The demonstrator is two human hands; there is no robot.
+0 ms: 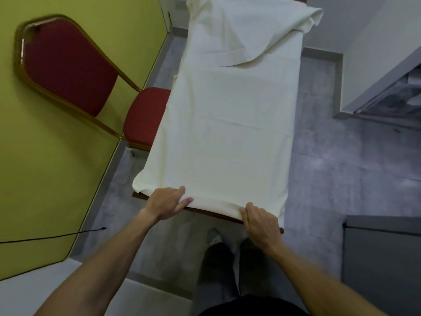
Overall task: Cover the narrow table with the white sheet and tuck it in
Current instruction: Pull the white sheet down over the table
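Observation:
A white sheet (227, 124) lies spread along the narrow table, covering almost all of its top. Only the table's dark red-brown near edge (211, 214) shows below the sheet's folded hem. At the far end the sheet is bunched, with a flap folded back on itself. My left hand (167, 202) grips the sheet's near hem left of centre, thumb on top and fingers under the fold. My right hand (262, 221) pinches the hem near the table's right corner. Both hands sit at the near end, roughly a forearm's length apart.
A red padded chair with a gold frame (68, 71) stands close against the table's left side by the yellow-green wall. A grey cabinet (382, 258) is at the near right and a white unit (376, 65) at the far right. A black cable (57, 236) hangs at left.

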